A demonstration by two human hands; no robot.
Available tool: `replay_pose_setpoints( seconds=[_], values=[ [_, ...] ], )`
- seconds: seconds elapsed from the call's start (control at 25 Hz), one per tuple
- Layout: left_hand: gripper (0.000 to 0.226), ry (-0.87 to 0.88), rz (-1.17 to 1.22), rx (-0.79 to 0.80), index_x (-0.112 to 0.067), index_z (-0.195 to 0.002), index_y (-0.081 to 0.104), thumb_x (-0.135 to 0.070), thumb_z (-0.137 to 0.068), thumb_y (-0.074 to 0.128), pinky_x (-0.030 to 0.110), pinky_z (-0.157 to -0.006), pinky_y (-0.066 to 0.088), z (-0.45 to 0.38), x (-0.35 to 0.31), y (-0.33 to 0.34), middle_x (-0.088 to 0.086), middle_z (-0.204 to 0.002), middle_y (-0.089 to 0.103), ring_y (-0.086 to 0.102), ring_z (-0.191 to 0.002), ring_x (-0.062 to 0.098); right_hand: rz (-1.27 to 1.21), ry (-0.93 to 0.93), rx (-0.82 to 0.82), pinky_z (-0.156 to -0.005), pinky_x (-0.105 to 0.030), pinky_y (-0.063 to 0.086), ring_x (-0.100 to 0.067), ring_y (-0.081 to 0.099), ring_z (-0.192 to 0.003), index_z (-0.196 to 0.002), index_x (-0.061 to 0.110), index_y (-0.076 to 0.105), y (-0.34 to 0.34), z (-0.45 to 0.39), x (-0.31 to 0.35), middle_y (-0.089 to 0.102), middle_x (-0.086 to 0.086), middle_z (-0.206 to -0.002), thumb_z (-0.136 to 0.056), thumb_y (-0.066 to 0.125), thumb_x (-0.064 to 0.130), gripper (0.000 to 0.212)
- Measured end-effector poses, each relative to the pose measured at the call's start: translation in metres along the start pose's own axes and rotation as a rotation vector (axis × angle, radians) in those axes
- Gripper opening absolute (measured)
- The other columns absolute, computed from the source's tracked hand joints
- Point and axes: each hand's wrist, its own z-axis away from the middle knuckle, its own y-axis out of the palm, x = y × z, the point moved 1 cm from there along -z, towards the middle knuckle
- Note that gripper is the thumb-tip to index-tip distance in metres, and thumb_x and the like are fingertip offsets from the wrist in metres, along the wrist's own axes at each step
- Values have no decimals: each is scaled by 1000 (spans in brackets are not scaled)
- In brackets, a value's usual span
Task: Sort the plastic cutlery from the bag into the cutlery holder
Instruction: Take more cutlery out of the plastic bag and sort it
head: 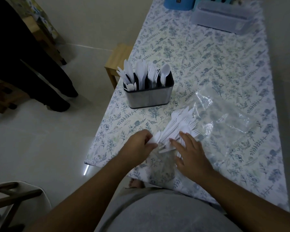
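So there's this long tabletop (pixel 199 52) with a leafy blue-green floral cloth on it, and the person's standing at the near end with both arms out over it. Just past the right hand's grip lies a crumpled clear plastic bag (pixel 224 118), mouth toward the hands. A pile of white plastic cutlery (pixel 177 126), mostly forks from what I can see, spills out of it between the 2 hands. Further out from the left hand's grip, near the tabletop edge, sits the metal cutlery holder (pixel 148 96), upright, with knives, forks and a spoon already standing in separate compartments. The right hand (pixel 191 153) lies flat with fingers spread, resting on the handle ends of the pile. The left hand (pixel 139 144) is curled, pinching a few white handles at the pile's near end. Can't tell exactly how many.
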Motion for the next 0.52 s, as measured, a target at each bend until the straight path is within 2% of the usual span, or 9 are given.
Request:
replay_pose_setpoints(
  seconds=[0.16,0.24,0.32,0.4,0.48,0.52],
  values=[
    [26,-103,30,-41,-18,-109,58,-35,-92,68,27,-71,49,-29,-15,17,-4,-93,62,60,-84,13,81,-135,95,-117,-63,26,-29,15,-154,-154,38,31,0,27,-11,23,-6,-166,-88,54,40,70],
    [28,-111,4,-26,-16,-113,59,-33,-93,67,29,-76,50,-34,-14,25,-4,-95,61,60,-87,15,93,-195,96,-118,-61,27,-27,16,-153,-154,38,33,2,37,-17,25,-5,-166,-87,57,47,71],
    [28,-86,-22,-20,-15,-114,60,-32,-93,67,28,-77,49,-37,-14,30,-4,-95,60,59,-87,15,32,-206,58,-120,-54,24,-24,12,-154,-156,39,29,-1,42,-21,18,-4,-168,-88,59,50,75],
    [25,-55,-45,-8,-15,-112,60,-31,-94,66,26,-74,46,-39,-13,33,-5,-92,60,58,-85,14,-100,-89,-56,-120,-45,22,-22,7,-154,-158,38,23,-6,42,-18,9,-4,-169,-90,61,48,79],
    [20,-56,-64,-1,-16,-107,60,-30,-95,65,24,-70,45,-41,-14,35,-5,-89,61,58,-82,14,-227,176,-165,-120,-43,24,-24,7,-154,-159,36,19,-10,39,-9,3,-5,-169,-91,64,40,81],
    [18,-71,-59,-4,-16,-104,60,-30,-95,65,24,-67,45,-41,-13,37,-4,-86,62,58,-80,14,-305,313,-169,-121,-45,25,-26,6,-154,-159,36,16,-9,36,-3,3,-5,-169,-90,66,38,85]
  ],
)
